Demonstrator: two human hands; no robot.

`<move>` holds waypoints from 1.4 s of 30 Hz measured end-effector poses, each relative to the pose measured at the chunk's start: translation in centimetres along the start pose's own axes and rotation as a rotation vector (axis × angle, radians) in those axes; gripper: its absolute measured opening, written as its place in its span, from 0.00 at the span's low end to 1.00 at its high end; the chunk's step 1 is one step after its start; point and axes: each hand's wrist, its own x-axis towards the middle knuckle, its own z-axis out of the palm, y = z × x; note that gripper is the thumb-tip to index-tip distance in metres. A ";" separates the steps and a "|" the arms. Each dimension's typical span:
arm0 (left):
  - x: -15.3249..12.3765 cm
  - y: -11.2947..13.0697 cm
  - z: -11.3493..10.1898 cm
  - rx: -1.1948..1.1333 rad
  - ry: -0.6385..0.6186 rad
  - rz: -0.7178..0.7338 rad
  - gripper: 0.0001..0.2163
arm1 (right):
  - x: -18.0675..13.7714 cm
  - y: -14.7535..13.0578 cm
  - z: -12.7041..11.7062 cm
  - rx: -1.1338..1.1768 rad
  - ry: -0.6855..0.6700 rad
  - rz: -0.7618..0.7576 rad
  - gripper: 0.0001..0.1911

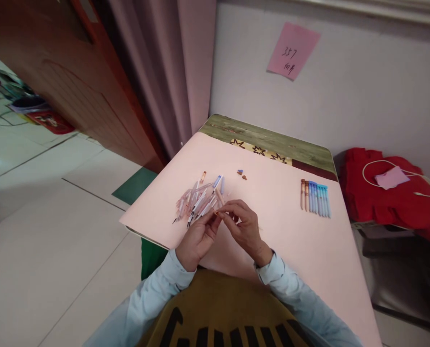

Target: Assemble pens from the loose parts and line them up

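Observation:
My left hand (199, 239) and my right hand (241, 225) meet at the near side of a pile of pen parts. Between their fingertips is a small orange-brown pen part (216, 212), pinched by both hands; its exact shape is too small to tell. The loose pile (196, 200) just beyond holds clear barrels, white refills with dark tips and a few coloured pieces. A beige barrel (219, 196) lies at the pile's right edge, close to my fingertips; whether they touch it I cannot tell.
Small brown and blue pieces (241, 173) lie past the pile on the pink-covered table (272, 193). Several pens (315, 198) with brown, blue and turquoise tops stand in a row at right. A red cloth (388, 193) with a white cable is beyond the right edge; a wooden door (92, 82) is left.

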 end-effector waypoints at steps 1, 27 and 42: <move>0.0 0.0 -0.1 0.001 -0.002 0.002 0.08 | 0.0 0.2 0.1 0.003 -0.005 0.002 0.06; -0.5 1.6 0.6 -0.015 0.092 0.040 0.09 | -5.2 6.2 -6.4 -0.810 -0.112 0.386 0.08; 0.1 -0.4 0.5 0.096 0.016 0.060 0.05 | -3.1 -1.9 -5.1 -0.552 0.017 -0.082 0.07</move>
